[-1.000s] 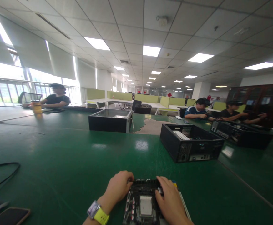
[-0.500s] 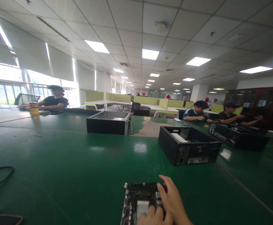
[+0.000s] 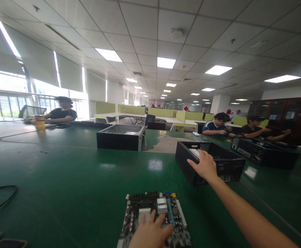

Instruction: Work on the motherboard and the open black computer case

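Note:
A black motherboard (image 3: 163, 210) lies flat on the green table (image 3: 70, 186) right in front of me. My left hand (image 3: 150, 234) rests on its near half with fingers spread flat. My right hand (image 3: 203, 165) is stretched out ahead and lies on the near top edge of an open black computer case (image 3: 225, 162); its fingers curl over the rim, and I cannot see whether they grip it.
A second open case (image 3: 120, 137) stands farther back at the centre, a third (image 3: 264, 151) at the right. A black cable (image 3: 0, 196) loops at the left. A phone (image 3: 8, 243) lies at the bottom left corner. People sit at the table's far left and far right.
My right hand left the motherboard and reached forward to the black case. My left hand moved from the board's far left corner to its near half.

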Demonstrator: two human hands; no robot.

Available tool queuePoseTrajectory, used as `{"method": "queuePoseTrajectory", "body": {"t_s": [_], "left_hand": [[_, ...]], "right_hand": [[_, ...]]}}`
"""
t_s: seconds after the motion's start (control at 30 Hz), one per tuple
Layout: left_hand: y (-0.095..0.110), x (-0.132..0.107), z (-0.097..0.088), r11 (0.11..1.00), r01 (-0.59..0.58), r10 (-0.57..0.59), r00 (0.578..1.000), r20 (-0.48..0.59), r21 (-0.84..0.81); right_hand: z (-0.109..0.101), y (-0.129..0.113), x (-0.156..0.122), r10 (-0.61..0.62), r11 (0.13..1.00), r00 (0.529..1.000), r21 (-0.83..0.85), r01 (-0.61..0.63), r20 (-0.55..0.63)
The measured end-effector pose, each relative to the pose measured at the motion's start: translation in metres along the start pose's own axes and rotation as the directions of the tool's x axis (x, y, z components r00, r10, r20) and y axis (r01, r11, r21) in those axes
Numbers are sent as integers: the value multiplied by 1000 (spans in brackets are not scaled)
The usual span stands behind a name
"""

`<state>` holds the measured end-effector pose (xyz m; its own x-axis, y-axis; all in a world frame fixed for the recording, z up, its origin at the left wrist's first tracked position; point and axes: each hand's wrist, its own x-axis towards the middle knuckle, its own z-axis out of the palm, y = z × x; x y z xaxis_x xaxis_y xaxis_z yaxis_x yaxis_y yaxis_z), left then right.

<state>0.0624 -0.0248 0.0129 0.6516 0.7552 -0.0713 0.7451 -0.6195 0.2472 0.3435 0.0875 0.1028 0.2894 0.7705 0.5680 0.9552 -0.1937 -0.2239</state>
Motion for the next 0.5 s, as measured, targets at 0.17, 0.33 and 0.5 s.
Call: {"method": "queuePoseTrajectory", "body": {"t_s": [0.17, 0.33, 0.5], "left_hand": [[-81, -30, -44, 981, 185, -177, 976, -126, 54], [-193, -63, -63, 918, 392, -371, 904, -215, 63], [-291, -111, -76, 822, 567, -519, 789, -327, 62]], "right_hand": [[8, 31, 32, 93, 989, 963, -134, -61, 253], [16, 43, 31, 111, 983, 935, -173, -54, 337], [15, 41, 30, 124, 976, 936, -211, -56, 328]]}}
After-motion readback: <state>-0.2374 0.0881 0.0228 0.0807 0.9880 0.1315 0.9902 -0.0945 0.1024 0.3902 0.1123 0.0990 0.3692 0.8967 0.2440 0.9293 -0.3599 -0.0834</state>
